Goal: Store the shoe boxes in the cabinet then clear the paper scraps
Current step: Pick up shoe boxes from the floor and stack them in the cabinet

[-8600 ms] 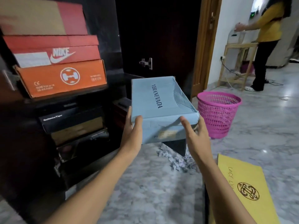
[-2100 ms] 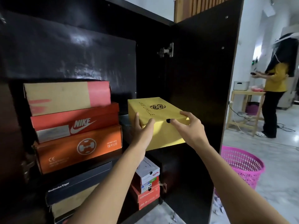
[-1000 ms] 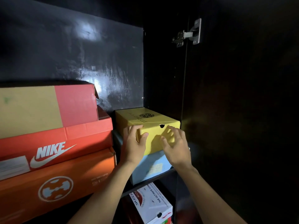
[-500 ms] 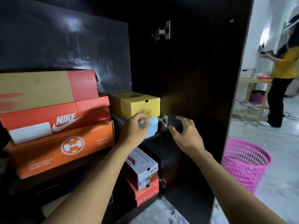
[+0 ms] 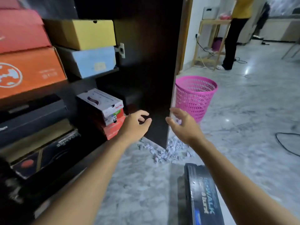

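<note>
Hands first: the left hand (image 5: 136, 125) and the right hand (image 5: 184, 125), in the middle of the frame, are both empty, with fingers loosely curled and half open. Nearest to the camera, at the lower right of the frame, a black shoe box (image 5: 201, 195) lies on the marble floor (image 5: 243, 119), not stored yet. I judge this box is the next one to take. It is better to grip it with both hands on the long sides and lift it flat, so the lid stays on. Just beyond it, the paper scraps (image 5: 164, 151) lie around the lower edge of the open cabinet door (image 5: 154, 78), so the feet and the box should pass beside this edge. Further, the pink basket (image 5: 194, 95) stands near the door. At the upper left, the yellow box (image 5: 84, 33) sits on the blue box (image 5: 90, 60); free room shows right of the white box (image 5: 103, 103)
</note>
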The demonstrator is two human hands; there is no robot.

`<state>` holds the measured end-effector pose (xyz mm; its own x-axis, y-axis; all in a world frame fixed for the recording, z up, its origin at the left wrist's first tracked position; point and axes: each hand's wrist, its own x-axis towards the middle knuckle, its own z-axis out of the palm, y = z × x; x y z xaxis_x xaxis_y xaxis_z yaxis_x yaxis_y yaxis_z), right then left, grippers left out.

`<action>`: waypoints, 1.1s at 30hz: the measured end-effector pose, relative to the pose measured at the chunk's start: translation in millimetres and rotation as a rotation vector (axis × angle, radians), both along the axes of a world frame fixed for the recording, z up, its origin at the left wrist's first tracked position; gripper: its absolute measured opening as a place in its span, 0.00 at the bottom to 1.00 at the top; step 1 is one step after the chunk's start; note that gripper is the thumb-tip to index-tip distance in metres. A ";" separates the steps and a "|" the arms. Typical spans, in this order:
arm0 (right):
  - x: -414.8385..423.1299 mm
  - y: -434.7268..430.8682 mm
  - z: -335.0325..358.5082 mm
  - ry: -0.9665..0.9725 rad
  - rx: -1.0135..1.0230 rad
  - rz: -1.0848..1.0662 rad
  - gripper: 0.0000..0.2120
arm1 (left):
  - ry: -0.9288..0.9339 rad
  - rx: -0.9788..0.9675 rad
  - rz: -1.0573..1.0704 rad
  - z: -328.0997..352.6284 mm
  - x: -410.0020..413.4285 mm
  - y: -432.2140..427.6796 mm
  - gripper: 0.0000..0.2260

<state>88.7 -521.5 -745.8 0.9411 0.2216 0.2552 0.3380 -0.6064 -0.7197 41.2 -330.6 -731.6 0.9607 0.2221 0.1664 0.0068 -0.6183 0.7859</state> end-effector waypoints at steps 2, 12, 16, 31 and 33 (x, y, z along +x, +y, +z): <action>-12.7 -26.0 -40.2 0.043 -0.023 -0.015 0.23 | 0.048 -0.054 -0.025 -41.1 -5.9 -28.3 0.11; -101.3 -153.4 -218.1 0.374 -0.160 -0.192 0.24 | 0.392 -0.236 -0.065 -220.1 -73.8 -194.7 0.18; -127.5 -182.5 -266.9 0.516 -0.271 -0.256 0.28 | 0.480 -0.218 -0.039 -271.4 -97.4 -216.4 0.22; -220.2 -203.6 -321.6 0.531 0.191 -0.134 0.28 | 0.540 -0.375 0.221 -333.5 -162.6 -221.1 0.16; -228.5 -204.7 -327.1 0.511 0.220 -0.127 0.31 | 0.555 -0.384 0.202 -335.7 -164.9 -221.6 0.14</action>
<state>-139.9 -726.3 -1072.9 0.9728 0.0922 -0.2125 -0.1522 -0.4370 -0.8865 -123.7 -552.2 -1067.3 0.8147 0.3501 -0.4623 0.5554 -0.2422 0.7955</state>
